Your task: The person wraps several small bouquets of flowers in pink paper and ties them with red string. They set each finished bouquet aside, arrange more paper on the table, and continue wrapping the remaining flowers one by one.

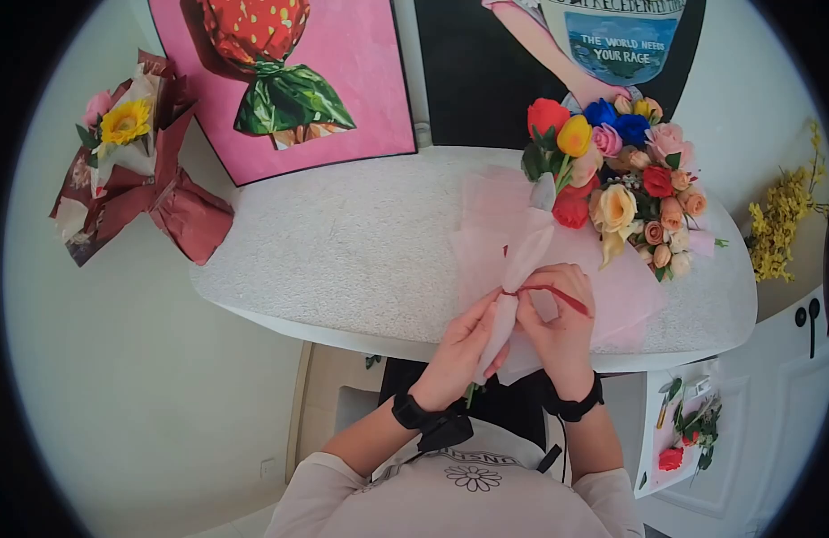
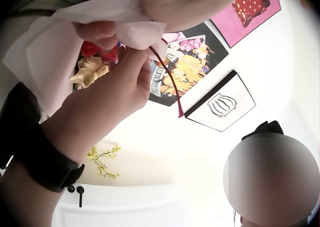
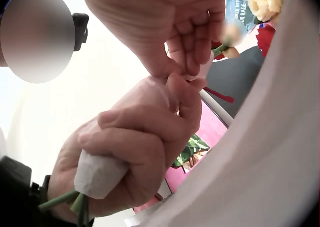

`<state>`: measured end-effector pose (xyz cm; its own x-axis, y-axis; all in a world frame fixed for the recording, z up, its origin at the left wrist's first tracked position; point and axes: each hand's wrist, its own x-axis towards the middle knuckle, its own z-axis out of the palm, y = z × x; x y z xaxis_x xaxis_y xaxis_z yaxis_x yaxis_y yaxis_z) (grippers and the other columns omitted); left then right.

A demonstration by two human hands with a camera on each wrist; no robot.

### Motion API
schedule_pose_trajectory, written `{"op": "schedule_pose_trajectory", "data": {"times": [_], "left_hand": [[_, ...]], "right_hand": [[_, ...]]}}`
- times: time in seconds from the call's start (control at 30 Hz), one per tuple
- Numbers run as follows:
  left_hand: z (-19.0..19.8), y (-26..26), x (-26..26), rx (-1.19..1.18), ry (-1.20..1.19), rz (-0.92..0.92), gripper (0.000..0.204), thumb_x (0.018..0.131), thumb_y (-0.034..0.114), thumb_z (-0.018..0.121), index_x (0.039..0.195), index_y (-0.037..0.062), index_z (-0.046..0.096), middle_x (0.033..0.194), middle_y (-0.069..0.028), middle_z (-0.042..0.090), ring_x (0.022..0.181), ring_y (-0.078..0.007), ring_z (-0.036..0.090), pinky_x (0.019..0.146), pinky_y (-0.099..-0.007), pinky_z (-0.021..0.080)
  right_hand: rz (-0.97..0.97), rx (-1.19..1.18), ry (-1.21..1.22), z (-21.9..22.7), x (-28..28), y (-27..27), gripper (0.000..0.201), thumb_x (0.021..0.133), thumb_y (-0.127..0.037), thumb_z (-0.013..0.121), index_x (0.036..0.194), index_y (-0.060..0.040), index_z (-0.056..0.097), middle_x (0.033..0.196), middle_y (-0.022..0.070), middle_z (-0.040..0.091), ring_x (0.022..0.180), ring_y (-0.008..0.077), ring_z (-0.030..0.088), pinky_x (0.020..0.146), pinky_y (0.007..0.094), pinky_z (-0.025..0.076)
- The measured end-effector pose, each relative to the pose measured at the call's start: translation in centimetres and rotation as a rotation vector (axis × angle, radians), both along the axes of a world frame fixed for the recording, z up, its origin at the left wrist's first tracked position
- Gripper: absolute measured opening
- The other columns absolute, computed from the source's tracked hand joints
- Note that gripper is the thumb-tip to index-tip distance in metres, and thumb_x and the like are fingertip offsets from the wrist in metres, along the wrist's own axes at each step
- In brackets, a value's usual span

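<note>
In the head view, the left hand (image 1: 459,354) grips paper-wrapped stems (image 1: 493,345); its fingers curl round the white wrap (image 3: 100,174) in the right wrist view, with green stems (image 3: 82,207) out of the end. The right hand (image 1: 560,334) pinches a thin red ribbon (image 1: 567,299) at the narrow waist of the wrap. A loose ribbon end (image 2: 175,89) hangs free in the left wrist view. Both hands' fingertips meet at the tie. Beyond them, pale pink paper (image 1: 486,215) lies under the wrap, beside a multicoloured mass of flowers (image 1: 643,179).
A white textured table (image 1: 343,242) spans the front. Two pictures (image 1: 379,81) stand at its back. A red-wrapped bouquet (image 1: 186,211) is at the left, yellow blossoms (image 1: 777,224) at the right. Cut flowers and leaves lie on a lower surface (image 1: 670,386) at the lower right.
</note>
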<state>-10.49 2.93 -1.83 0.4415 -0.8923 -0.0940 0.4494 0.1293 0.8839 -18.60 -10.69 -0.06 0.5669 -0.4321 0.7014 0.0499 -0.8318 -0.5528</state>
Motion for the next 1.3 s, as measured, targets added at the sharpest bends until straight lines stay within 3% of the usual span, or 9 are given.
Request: {"op": "schedule_pose_trajectory", "data": {"times": [0.17, 0.27, 0.37, 0.47, 0.67, 0.87, 1.07, 1.17, 1.3], "left_hand": [[0.3, -1.0, 1.2, -0.075, 0.037, 0.032, 0.043, 0.104, 0.023, 0.044, 0.142, 0.0027, 0.043, 0.092, -0.0045, 0.06, 0.058, -0.0088, 0.05, 0.052, -0.0232, 0.041], [0.7, -2.2, 1.8, -0.075, -0.057, 0.035, 0.04, 0.102, 0.02, 0.048, 0.137, 0.0012, 0.046, 0.097, -0.0058, 0.063, 0.066, -0.0103, 0.057, 0.058, -0.023, 0.047], [2.3, -3.0, 2.3, -0.077, -0.058, -0.004, 0.04, 0.1, 0.018, 0.052, 0.135, 0.0007, 0.047, 0.102, -0.007, 0.064, 0.076, -0.0118, 0.062, 0.068, -0.0237, 0.052], [2.3, -3.6, 3.0, -0.132, 0.004, -0.019, 0.037, 0.1, 0.017, 0.051, 0.133, 0.0014, 0.047, 0.104, -0.009, 0.064, 0.08, -0.013, 0.064, 0.075, -0.0248, 0.053], [0.1, -3.6, 3.2, -0.331, 0.213, -0.04, 0.024, 0.099, 0.014, 0.052, 0.121, 0.004, 0.049, 0.096, -0.0114, 0.062, 0.073, -0.0146, 0.06, 0.064, -0.0256, 0.049], [-1.3, -3.2, 2.7, -0.518, 0.407, -0.125, 0.028, 0.1, 0.014, 0.048, 0.127, 0.0062, 0.047, 0.095, -0.0129, 0.06, 0.061, -0.0139, 0.052, 0.055, -0.0243, 0.041], [-1.8, -3.1, 2.1, -0.577, 0.538, -0.157, 0.029, 0.1, 0.016, 0.046, 0.127, 0.0059, 0.05, 0.094, -0.0148, 0.06, 0.055, -0.0122, 0.047, 0.052, -0.0238, 0.036], [-1.1, -2.5, 2.2, -0.516, 0.461, -0.155, 0.03, 0.101, 0.017, 0.045, 0.128, 0.0051, 0.048, 0.097, -0.0162, 0.061, 0.055, -0.0122, 0.048, 0.052, -0.0238, 0.036], [-2.1, -2.4, 2.1, -0.449, 0.273, -0.13, 0.03, 0.101, 0.017, 0.046, 0.13, 0.0062, 0.045, 0.099, -0.0157, 0.062, 0.056, -0.0118, 0.05, 0.053, -0.024, 0.037]], "right_hand": [[0.184, 0.478, -0.061, 0.5, 0.6, 0.0, 0.011, 0.084, -0.008, 0.069, 0.089, -0.0038, 0.06, 0.086, 0.0042, 0.063, 0.085, 0.0181, 0.059, 0.074, 0.0316, 0.044], [0.18, 0.461, 0.01, 0.5, 1.3, -1.3, 0.013, 0.089, -0.011, 0.068, 0.09, -0.0021, 0.058, 0.08, 0.0024, 0.061, 0.079, 0.0122, 0.059, 0.071, 0.0266, 0.045], [0.277, 0.711, 0.071, 1.6, 1.9, -2.9, 0.013, 0.091, -0.011, 0.066, 0.089, -0.0016, 0.057, 0.074, 0.0015, 0.059, 0.069, 0.0088, 0.057, 0.065, 0.0237, 0.044], [0.344, 0.696, 0.042, 1.9, 2.5, -3.5, 0.013, 0.094, -0.011, 0.063, 0.088, -0.0016, 0.056, 0.07, 0.0004, 0.057, 0.064, 0.0066, 0.055, 0.061, 0.0216, 0.043], [0.297, 0.703, -0.026, -0.4, 3.0, -3.7, 0.014, 0.096, -0.012, 0.061, 0.087, -0.0029, 0.054, 0.074, -0.0004, 0.057, 0.07, 0.0065, 0.055, 0.064, 0.0218, 0.043], [0.307, 0.741, -0.097, 0.1, 2.5, -2.6, 0.014, 0.097, -0.014, 0.06, 0.089, -0.0035, 0.054, 0.077, 0.0001, 0.059, 0.074, 0.0074, 0.058, 0.067, 0.0227, 0.044], [0.231, 0.758, 0.066, 0.1, 2.3, -2.5, 0.008, 0.092, -0.009, 0.063, 0.096, -0.0038, 0.057, 0.081, 0.0026, 0.06, 0.076, 0.0119, 0.058, 0.067, 0.0255, 0.045], [-0.037, 0.444, -0.222, 1.6, 1.5, -1.3, 0.015, 0.084, -0.003, 0.068, 0.096, -0.0049, 0.061, 0.085, 0.0041, 0.06, 0.079, 0.018, 0.058, 0.068, 0.0292, 0.045], [-0.046, -0.081, -0.151, 2.6, -0.4, -0.6, 0.02, 0.072, -0.004, 0.073, 0.091, -0.0077, 0.067, 0.087, 0.0043, 0.06, 0.08, 0.0244, 0.056, 0.075, 0.0353, 0.042]]}}
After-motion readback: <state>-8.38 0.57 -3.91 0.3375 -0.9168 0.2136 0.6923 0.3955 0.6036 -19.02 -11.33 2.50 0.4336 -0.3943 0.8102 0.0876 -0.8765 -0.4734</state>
